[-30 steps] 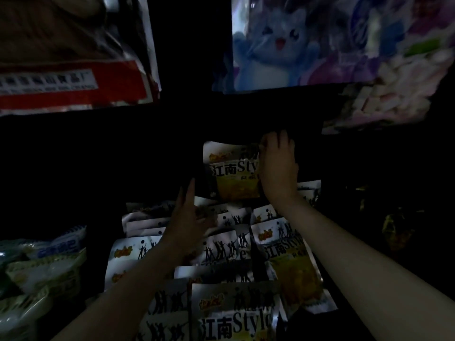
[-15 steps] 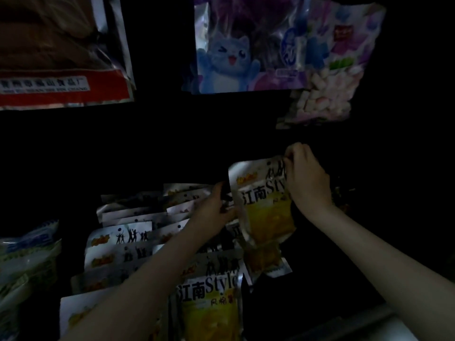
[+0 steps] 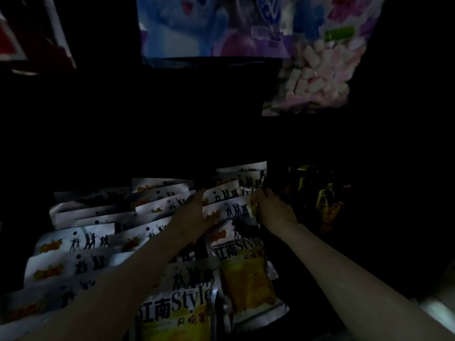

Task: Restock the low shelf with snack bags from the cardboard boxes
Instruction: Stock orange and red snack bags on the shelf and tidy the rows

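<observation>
Snack bags [image 3: 225, 210] stand in rows on low shelf [image 3: 290, 244]. Left hand [image 3: 194, 215] flat, pressing row. Right hand [image 3: 273, 210] grip state: cannot tell. Square edges, seat upright.

White-and-yellow snack bags [image 3: 229, 210] with black dancer silhouettes; purple-blue cartoon bag [image 3: 211, 25]; pink-white marshmallow bag [image 3: 320, 77]

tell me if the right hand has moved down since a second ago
Yes. The right hand held a bag up above the rows; it now sits low at the right edge of the back bags, well under the marshmallow bag.
</observation>
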The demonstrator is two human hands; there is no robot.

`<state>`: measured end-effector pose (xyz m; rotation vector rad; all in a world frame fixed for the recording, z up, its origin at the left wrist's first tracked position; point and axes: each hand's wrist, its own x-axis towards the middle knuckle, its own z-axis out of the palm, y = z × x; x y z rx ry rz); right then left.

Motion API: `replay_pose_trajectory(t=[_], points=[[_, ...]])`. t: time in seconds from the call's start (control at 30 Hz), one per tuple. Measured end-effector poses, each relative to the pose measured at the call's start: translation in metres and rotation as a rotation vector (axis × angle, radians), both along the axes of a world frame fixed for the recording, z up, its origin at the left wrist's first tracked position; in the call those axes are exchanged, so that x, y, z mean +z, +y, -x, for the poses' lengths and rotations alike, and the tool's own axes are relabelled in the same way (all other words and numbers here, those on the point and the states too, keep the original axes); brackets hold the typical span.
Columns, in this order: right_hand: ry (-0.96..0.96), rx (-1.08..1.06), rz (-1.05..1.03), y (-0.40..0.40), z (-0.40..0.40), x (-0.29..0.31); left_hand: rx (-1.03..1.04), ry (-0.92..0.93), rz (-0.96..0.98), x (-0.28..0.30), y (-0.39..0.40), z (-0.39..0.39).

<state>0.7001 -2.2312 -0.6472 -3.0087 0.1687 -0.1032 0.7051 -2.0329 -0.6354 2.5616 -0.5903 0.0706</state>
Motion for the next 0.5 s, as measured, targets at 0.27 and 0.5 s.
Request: replay_pose_trajectory(t=[0.27,0.5], points=[[-0.164,-0.037,-0.837,-0.034,-0.058,-0.046,0.186,-0.110,-0.388,-0.008,-0.014,-0.049],[-0.201,0.007,-1.243,-0.029,-0.077,-0.074,0.269,-0.180,-0.619,-0.018,-0.035,-0.068]])
